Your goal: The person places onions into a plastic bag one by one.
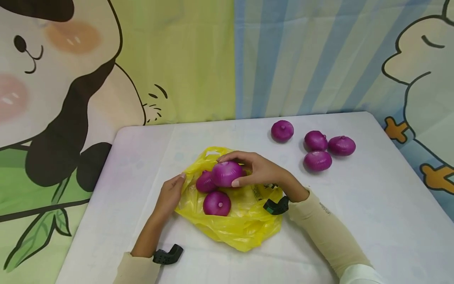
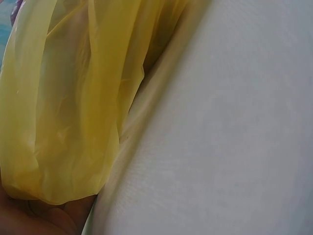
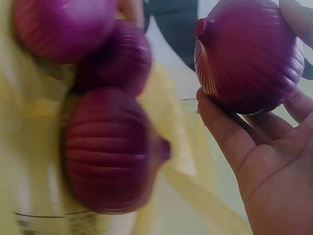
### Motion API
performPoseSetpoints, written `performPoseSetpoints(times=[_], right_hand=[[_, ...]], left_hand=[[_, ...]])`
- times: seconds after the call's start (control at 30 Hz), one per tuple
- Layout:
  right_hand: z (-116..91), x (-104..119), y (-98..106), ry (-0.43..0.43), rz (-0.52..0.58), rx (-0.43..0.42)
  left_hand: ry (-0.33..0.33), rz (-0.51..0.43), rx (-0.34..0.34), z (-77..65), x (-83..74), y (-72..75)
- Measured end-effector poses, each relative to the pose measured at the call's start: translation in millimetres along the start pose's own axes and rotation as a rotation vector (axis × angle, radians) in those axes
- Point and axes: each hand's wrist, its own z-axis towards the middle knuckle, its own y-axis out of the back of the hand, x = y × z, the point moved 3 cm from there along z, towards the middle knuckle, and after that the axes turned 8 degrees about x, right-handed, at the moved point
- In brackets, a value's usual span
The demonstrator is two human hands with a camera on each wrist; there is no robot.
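The head view looks forward and down; both close-up wrist views share its crumpled yellow plastic bag point(image 1: 241, 232).

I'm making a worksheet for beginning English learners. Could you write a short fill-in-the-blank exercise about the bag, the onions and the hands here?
1. The left hand holds the edge of a ____ bag.
2. The right hand holds just ____ onion.
3. Outside the bag, ____ loose onions lie on the table.
4. The table is ____.

Missing words: yellow; one; four; white.
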Motion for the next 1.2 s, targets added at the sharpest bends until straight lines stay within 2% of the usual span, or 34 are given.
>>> performPoseSetpoints(times=[0.13, 0.37, 0.63, 1.0, 1.2], right_hand=[[3.1, -9.0, -4.6, -0.039, -0.003, 0.007], [2.6, -14.0, -2.0, -0.05, -0.071, -0.025], [0.5, -16.5, 1.1, -0.075, -0.152, -0.016], [-4.0, -14.6, 0.7, -0.062, -0.179, 0.016], [-5.3, -11.7, 2.4, -0.015, -0.118, 0.026]], left_hand=[[0.001, 0.0, 0.007, -0.5, -0.3, 0.6], [-0.004, -0.002, 0.006, 0.0, 0.5, 0.7], [0.005, -0.009, 0.011, 0.1, 1.1, 1.0], [-0.007, -0.025, 0.014, 0.4, 0.9, -0.2], [0.0, -0.029, 0.004, 0.4, 1.9, 0.3]])
